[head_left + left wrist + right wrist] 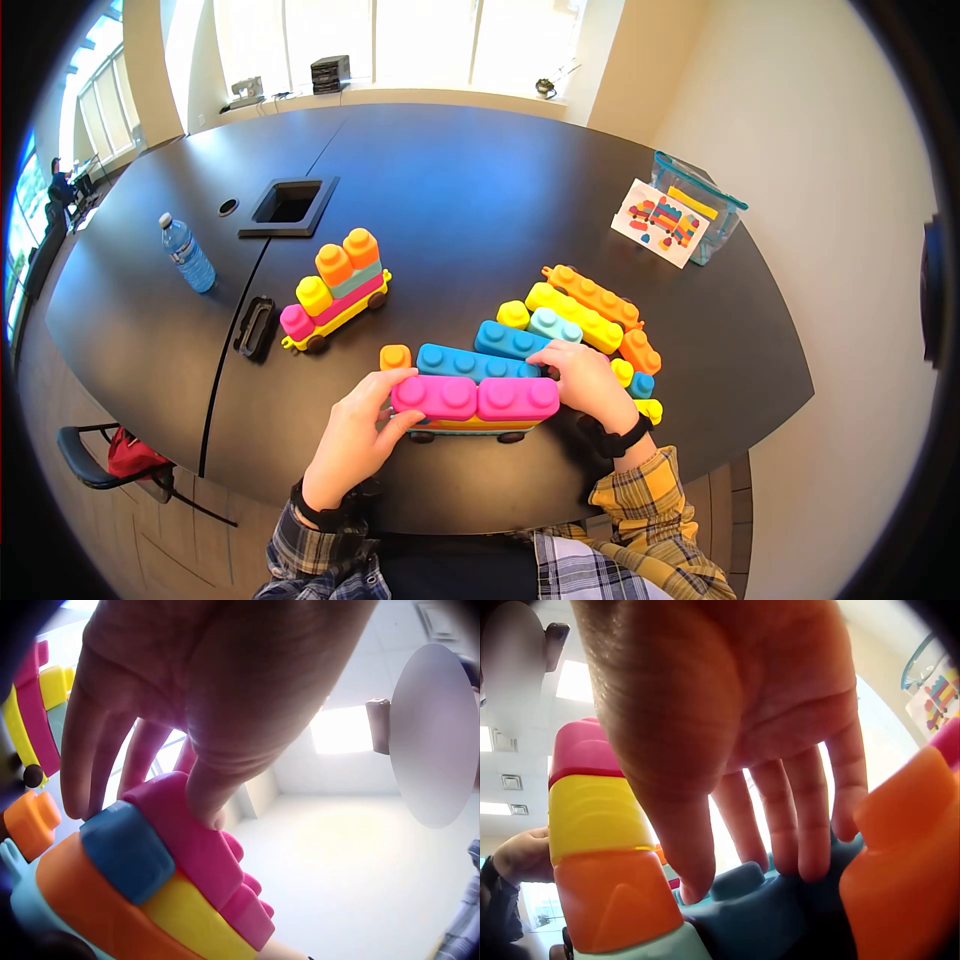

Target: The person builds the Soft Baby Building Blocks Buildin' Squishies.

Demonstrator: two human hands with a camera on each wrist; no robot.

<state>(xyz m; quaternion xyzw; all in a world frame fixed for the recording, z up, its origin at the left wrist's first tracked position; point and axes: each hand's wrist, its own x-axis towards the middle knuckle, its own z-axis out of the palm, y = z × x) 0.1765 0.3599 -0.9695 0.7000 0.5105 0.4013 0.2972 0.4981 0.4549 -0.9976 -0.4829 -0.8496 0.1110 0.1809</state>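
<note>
Dark tabletop (460,190) is spreading beneath the lower-centre pink block (436,396), seemingly light and stiff, its sides offering the surest hold where the left hand (352,438) is pinching, while the right hand (592,386) is touching blue blocks (466,368), fingers spread.

On tabletop (450,210): bottle (188,255) upper left of frame, block stack (340,296) right of it, card (660,224) before bin (722,226) upper right.

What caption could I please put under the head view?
Left hand grips a pink-topped block wagon; right hand is at the blue blocks beside it.
</note>
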